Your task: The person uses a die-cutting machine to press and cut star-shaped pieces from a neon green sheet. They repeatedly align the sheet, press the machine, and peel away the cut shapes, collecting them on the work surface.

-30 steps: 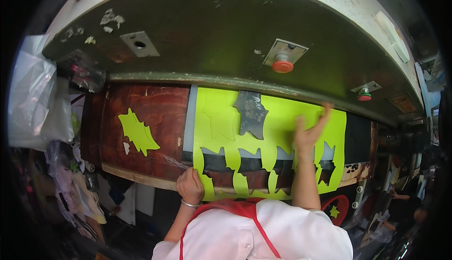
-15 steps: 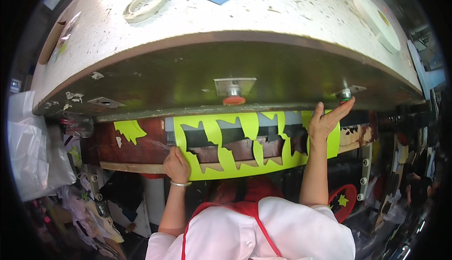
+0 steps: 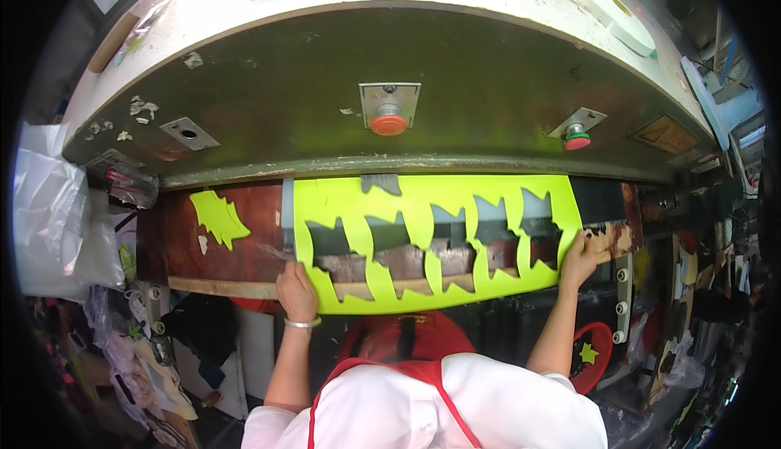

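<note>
Sheet (image 3: 439, 192), bright yellow-green and pierced by a row of jagged openings in its near half, is laid across the brown bench (image 3: 252, 263), its near edge reaching past the bench's front edge. Its left edge, near the close corner, is pinched in the curled left hand (image 3: 297, 289); its right edge is pinched by the right hand (image 3: 579, 262), though the fingers underneath are hidden. It is probably gripped at both ends because the thin strips between the openings would sag if only one side were supported. On its far part, a dark jagged plate (image 3: 381, 184) is seen, partly covered by the green machine front (image 3: 281, 75). Left of the sheet, yellow-green cut pieces (image 3: 218, 220) are piled together, perhaps set aside so that they are not mixed with it. Beyond the sheet, a red button (image 3: 389, 123) and a green-ringed button (image 3: 577, 140) are mounted, seemingly for easy reach. Nearer than its right corner, a red bin (image 3: 608, 347) is placed.
</note>
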The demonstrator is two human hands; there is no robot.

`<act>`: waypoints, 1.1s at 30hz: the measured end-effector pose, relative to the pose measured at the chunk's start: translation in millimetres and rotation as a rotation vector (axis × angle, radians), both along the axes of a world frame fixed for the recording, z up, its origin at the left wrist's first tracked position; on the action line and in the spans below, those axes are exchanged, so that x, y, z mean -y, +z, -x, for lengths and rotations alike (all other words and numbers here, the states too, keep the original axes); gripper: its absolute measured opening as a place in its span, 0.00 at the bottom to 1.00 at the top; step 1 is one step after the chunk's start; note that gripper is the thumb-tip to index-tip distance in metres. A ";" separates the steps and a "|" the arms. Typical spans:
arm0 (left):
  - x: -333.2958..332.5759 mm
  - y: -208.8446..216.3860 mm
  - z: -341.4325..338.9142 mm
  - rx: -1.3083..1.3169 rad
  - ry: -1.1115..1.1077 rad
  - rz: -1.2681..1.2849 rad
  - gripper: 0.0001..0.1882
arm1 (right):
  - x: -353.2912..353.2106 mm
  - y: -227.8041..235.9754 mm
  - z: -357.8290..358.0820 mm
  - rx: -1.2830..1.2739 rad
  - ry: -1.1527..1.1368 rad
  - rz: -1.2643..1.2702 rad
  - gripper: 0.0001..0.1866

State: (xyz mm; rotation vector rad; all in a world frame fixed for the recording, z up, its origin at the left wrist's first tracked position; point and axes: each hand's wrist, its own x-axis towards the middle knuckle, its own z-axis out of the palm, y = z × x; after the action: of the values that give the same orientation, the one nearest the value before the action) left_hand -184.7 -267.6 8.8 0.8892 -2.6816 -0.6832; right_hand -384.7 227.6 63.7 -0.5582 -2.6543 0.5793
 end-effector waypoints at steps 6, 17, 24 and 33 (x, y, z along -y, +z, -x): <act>-18.4 8.5 -52.7 0.037 -0.016 -0.092 0.10 | 146.7 8.1 -5.2 -0.076 0.232 0.282 0.30; -43.2 4.0 -122.9 0.109 -0.004 -0.017 0.08 | 300.9 -16.3 -97.2 -0.001 0.834 0.584 0.51; -37.3 4.3 -130.3 0.060 -0.009 -0.026 0.07 | 225.7 24.8 -78.7 -0.091 0.737 1.130 0.45; -26.0 2.1 -115.2 0.001 -0.047 -0.011 0.07 | 242.1 -3.0 -74.9 -0.120 0.829 0.172 0.52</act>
State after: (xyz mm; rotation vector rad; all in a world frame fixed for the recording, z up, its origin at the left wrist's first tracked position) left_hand -69.5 -241.6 10.9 0.8322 -2.7104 -0.7076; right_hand -309.8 -14.5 60.7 0.5688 -2.6495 1.0227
